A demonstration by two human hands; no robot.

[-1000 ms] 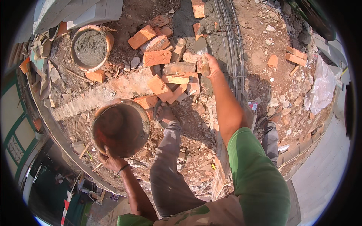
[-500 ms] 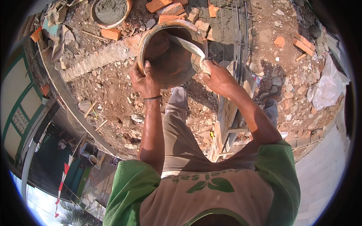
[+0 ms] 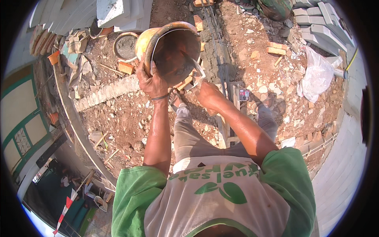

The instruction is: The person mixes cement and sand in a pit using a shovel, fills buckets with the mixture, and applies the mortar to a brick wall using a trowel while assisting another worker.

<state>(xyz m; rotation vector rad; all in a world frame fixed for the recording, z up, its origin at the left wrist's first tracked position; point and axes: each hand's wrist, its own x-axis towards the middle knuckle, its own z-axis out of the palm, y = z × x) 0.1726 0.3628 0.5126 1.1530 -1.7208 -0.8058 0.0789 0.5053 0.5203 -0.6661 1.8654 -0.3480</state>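
Observation:
A mortar-stained, yellowish bucket [image 3: 147,41] is tilted in front of me, its mouth turned toward me and grey residue on its inner wall. My left hand [image 3: 152,82] grips its rim on the left, the thumb over the edge. My right hand [image 3: 209,94] is closed round what looks like a trowel [image 3: 199,70], whose pale part shows at the bucket's right rim. The tool's far end reaches into the shaded bucket and is hard to make out. Left of the bucket, a round tub [image 3: 126,46] of wet grey mortar stands on the ground.
Steel reinforcing bars [image 3: 219,51] run along a mortar-covered strip beyond my right hand. Rubble and broken bricks [image 3: 277,48] cover the ground. A clear plastic sheet [image 3: 316,75] lies right; grey blocks [image 3: 324,31] are stacked beyond it. A concrete ledge [image 3: 106,93] extends left.
My view has tilted up, bringing in the stacked blocks at the far side. The bucket remains in my left hand, and my right hand with the tool has shifted left and lower in view.

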